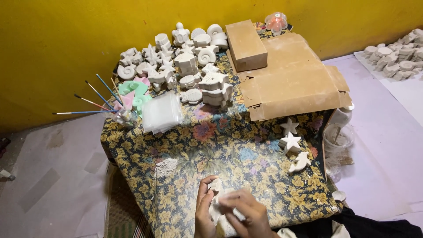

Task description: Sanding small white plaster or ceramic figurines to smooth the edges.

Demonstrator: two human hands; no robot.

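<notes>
Head view: a white plaster figure [217, 207] is held at the near edge of the floral-covered table [185, 154], gripped from the left by the curled fingers of the left hand [204, 210]. The right hand [245, 213] (blurred) is laid over it; what it grips cannot be told. Two plaster stars [290, 134] lie to the right, unpainted casts [180, 61] and flattened cardboard [291, 81] beyond.

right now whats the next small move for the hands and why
Probably keep rubbing the white plaster figure: the left hand grips it, the right hand works its surface, blurred. White dust lies close by on the floral cloth.
</notes>
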